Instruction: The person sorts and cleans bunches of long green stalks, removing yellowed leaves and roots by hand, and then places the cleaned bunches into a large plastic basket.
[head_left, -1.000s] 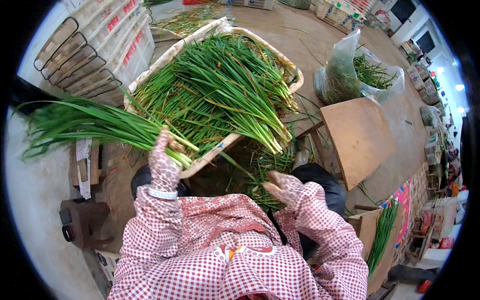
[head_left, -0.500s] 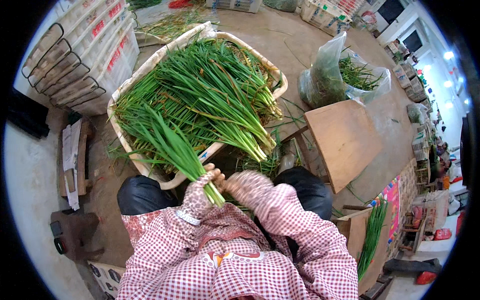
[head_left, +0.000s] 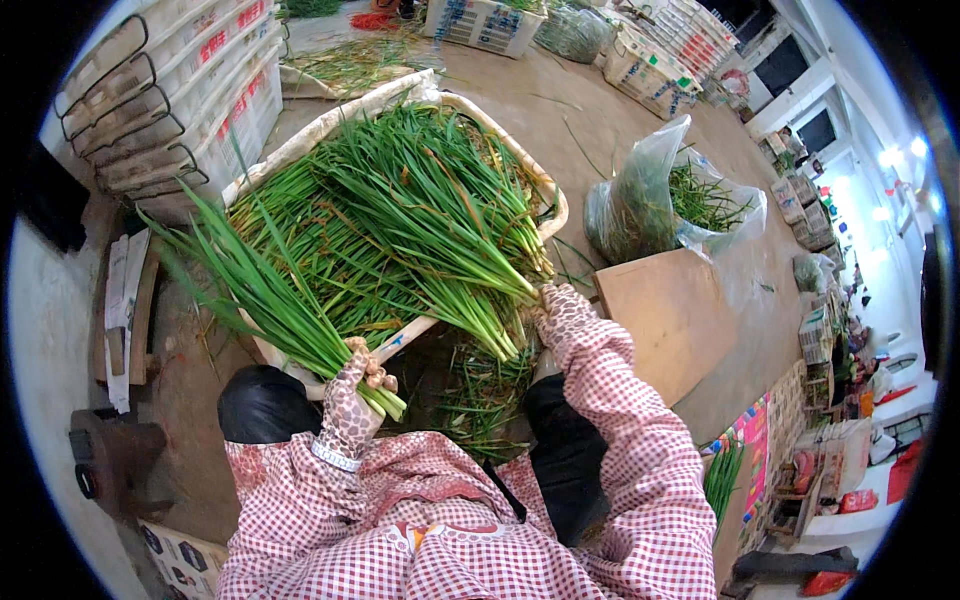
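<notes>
My left hand [head_left: 362,378] is closed around a bunch of garlic chives [head_left: 275,310], its pale stem ends poking out below my fingers and its leaves fanning up and left over the crate's near corner. A white plastic crate [head_left: 556,212] in front of me holds a big heap of chives [head_left: 400,190], the top ones lying with pale stems toward the right. At those stem ends, my right hand [head_left: 556,308] has its fingers closed on chives at the heap's right edge; exactly how many stems it grips is hidden. Both forearms wear checked sleeves.
Right of the crate stand a brown wooden board [head_left: 665,300] and a clear plastic bag [head_left: 640,195] of green trimmings. Stacked white crates [head_left: 215,110] rise at the left. Loose leaves [head_left: 475,395] litter the floor between my knees. More chives [head_left: 722,480] lie at the lower right.
My left hand has moved left and down with its bunch, whose leaves now swing further left. My right hand has left the bunch and reached right and forward to the heap's stem ends.
</notes>
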